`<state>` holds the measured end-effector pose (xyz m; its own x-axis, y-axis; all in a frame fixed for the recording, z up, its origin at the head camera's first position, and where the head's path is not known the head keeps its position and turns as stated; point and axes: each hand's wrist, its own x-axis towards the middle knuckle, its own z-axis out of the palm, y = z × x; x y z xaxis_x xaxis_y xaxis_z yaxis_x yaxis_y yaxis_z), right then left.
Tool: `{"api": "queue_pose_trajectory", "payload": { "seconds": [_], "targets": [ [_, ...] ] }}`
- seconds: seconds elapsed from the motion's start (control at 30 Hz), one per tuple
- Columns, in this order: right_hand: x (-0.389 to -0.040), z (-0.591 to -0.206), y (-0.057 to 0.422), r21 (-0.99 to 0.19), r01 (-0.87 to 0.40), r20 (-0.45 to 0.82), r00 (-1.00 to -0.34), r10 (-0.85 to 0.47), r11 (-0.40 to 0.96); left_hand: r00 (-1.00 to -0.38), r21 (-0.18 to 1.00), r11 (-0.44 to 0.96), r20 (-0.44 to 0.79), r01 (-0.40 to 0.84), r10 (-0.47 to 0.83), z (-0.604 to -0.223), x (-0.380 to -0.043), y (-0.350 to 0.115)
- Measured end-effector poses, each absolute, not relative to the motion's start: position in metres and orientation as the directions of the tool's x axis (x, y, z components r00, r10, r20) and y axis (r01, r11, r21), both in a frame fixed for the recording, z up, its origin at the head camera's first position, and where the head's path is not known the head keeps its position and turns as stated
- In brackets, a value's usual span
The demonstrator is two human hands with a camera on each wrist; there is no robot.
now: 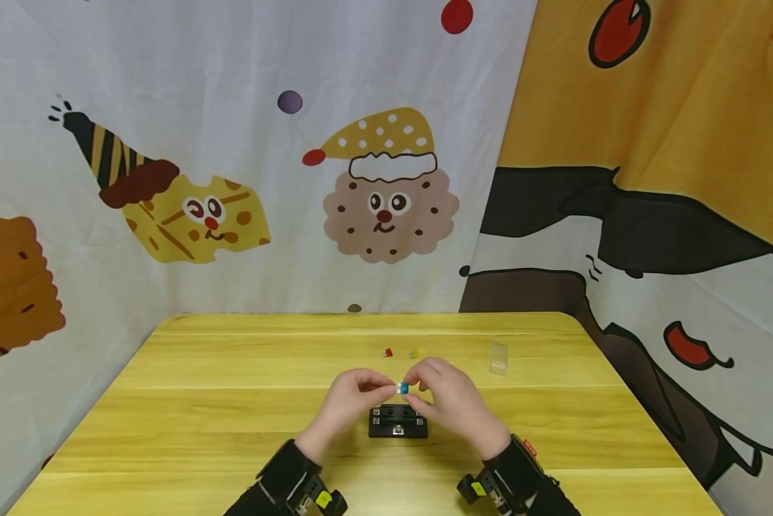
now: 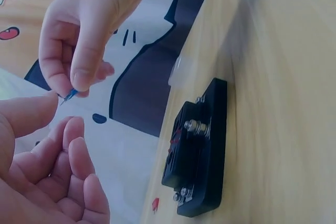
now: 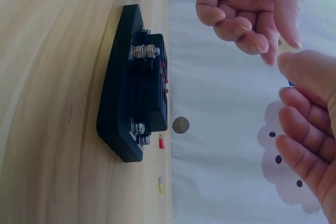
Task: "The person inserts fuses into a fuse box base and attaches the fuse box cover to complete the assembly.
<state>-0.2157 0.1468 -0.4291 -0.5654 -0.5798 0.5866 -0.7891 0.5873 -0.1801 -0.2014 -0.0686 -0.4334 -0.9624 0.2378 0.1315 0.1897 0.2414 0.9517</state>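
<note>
You have two hands raised and nearly meeting over one bench of pale yellow, grained wood. Your right hand pinches one tiny blue plastic piece with thin metal prongs between thumb and fingertips, above the bench and near the block. Your left hand has its thumb and fingertips at the pronged end, other fingers loosely curled; I cannot tell whether it grips the prongs or only sits beside them.

Below is one black plastic block with a raised middle on a flat, round-cornered base. Shiny threaded metal bolts with nuts stand along it; at least four terminals show from above, your right hand covering part of that end. Small red marks dot its raised part, too blurred to read.

Beyond lie one small red piece, one small yellow piece and, to the right, one clear, rectangular plastic box, its contents hard to make out. Printed cloth hangs behind, one orange biscuit figure cut off at the left edge
</note>
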Motion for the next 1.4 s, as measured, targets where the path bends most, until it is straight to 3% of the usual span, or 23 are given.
{"api": "queue_pose_trajectory", "payload": {
  "seconds": [0.27,0.7,0.83,1.1,1.4],
  "targets": [
    [-0.215,-0.431,0.144,-0.107,-0.814,0.627,-0.501,-0.597,0.572,-0.968,0.97,0.172,0.135,0.173,0.212,-0.435,-0.199,-0.064],
    [-0.215,-0.434,0.143,-0.092,-0.83,0.652,-0.468,-0.597,0.55,-0.972,0.977,0.135,0.137,0.165,0.193,-0.434,-0.196,-0.063],
    [-0.218,-0.435,0.147,-0.221,-0.831,0.656,-0.514,-0.553,0.51,-0.977,0.979,0.132,0.132,0.155,0.168,-0.436,-0.197,-0.062],
    [-0.22,-0.437,0.152,-0.574,-0.714,0.591,-0.7,-0.4,0.401,-0.989,0.988,0.098,0.107,0.117,0.103,-0.437,-0.198,-0.062],
    [-0.221,-0.44,0.152,-0.714,-0.626,0.549,-0.778,-0.306,0.312,-0.983,0.982,0.067,0.17,0.175,0.076,-0.434,-0.194,-0.059]
  ]
}}
